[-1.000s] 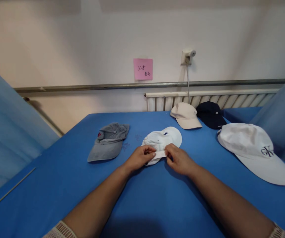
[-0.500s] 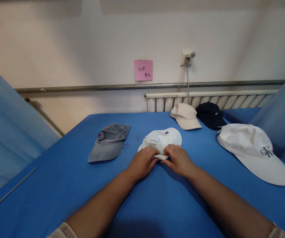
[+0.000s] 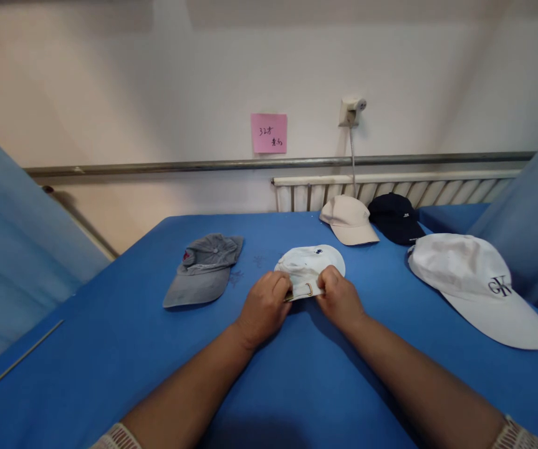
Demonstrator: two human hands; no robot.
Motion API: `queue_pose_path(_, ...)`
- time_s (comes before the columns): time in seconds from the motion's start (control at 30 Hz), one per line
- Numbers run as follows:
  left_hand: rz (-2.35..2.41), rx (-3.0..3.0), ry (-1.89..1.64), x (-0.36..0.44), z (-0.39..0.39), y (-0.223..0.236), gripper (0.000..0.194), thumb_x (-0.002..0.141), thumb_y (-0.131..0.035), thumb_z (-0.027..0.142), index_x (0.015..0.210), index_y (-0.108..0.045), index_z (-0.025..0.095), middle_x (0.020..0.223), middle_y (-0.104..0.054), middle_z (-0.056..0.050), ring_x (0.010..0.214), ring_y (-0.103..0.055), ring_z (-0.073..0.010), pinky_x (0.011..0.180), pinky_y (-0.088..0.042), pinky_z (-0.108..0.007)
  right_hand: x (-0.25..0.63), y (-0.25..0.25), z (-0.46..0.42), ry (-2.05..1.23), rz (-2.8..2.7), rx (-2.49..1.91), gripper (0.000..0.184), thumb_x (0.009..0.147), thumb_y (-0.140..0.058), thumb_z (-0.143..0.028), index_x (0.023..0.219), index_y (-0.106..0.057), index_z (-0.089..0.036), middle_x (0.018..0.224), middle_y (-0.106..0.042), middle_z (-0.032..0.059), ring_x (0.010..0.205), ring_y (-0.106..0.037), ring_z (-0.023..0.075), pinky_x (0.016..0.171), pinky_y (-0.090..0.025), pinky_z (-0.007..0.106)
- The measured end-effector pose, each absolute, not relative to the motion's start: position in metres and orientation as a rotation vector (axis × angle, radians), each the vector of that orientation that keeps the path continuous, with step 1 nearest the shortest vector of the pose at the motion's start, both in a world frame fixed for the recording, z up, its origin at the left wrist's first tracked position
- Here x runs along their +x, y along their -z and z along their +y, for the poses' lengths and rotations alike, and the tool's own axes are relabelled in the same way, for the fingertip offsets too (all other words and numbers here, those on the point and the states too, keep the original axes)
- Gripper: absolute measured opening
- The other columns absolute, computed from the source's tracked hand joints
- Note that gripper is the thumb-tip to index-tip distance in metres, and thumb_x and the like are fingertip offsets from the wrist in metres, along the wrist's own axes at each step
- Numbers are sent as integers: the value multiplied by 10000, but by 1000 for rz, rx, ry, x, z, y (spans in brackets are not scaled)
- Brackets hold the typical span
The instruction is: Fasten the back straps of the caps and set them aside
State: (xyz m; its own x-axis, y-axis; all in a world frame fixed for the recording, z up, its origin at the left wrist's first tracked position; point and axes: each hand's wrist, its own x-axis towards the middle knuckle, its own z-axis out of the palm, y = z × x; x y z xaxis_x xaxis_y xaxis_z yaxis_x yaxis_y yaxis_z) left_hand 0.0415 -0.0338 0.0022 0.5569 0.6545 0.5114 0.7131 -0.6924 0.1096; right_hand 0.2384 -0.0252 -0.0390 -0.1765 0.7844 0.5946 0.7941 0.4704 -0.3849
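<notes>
A small white baseball cap (image 3: 302, 265) with a dark logo lies in the middle of the blue-covered table (image 3: 166, 386), its brim pointing away from me to the right. My left hand (image 3: 265, 307) is closed on the left of the cap's rear edge, by the strap. On the other side of that edge, my right hand (image 3: 341, 298) pinches the fabric. Between the hands a brass-coloured buckle shows on the strap. The fingertips under the edge are hidden.
A grey cap (image 3: 206, 269) lies to the left. At the back right sit a beige cap (image 3: 347, 218) and a black cap (image 3: 396, 218). A larger white cap (image 3: 469, 268) lies at right. A thin stick (image 3: 19, 360) rests near the left edge; blue curtains (image 3: 11, 249) hang at both sides.
My hands have drawn apart a little along the cap's rear edge, and the strap with its buckle now shows between them. The other caps have stayed put.
</notes>
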Motion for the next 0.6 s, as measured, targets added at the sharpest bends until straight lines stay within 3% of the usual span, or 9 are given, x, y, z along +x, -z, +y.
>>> queue_pose_path(0.27,-1309,-2860,732,40,-34,-7,203,802,-576,231,988,-505,198,969,-588,-64,905,-541,-219,794,-442,-339,246,41,-20,-217,-1622,-1332,131,759,-522,-200,864,-444,-214,756,-541,6,656,-545,174,618,-422,289)
queue_pose_path(0.43,-1407,-2838,452,40,-27,1,148,753,-561,127,873,-510,198,907,-590,-50,848,-537,-211,731,-425,-317,250,40,-21,-190,-1634,-1320,175,750,-523,-189,911,-459,-214,832,-566,31,707,-567,183,647,-450,299)
queue_pose_path(0.6,-1436,-2616,841,35,-21,5,65,815,-511,136,848,-494,189,845,-567,-50,784,-536,-191,702,-429,-303,250,36,-23,-194,-1637,-1313,185,764,-510,-195,943,-466,-213,845,-580,40,703,-572,182,643,-458,299)
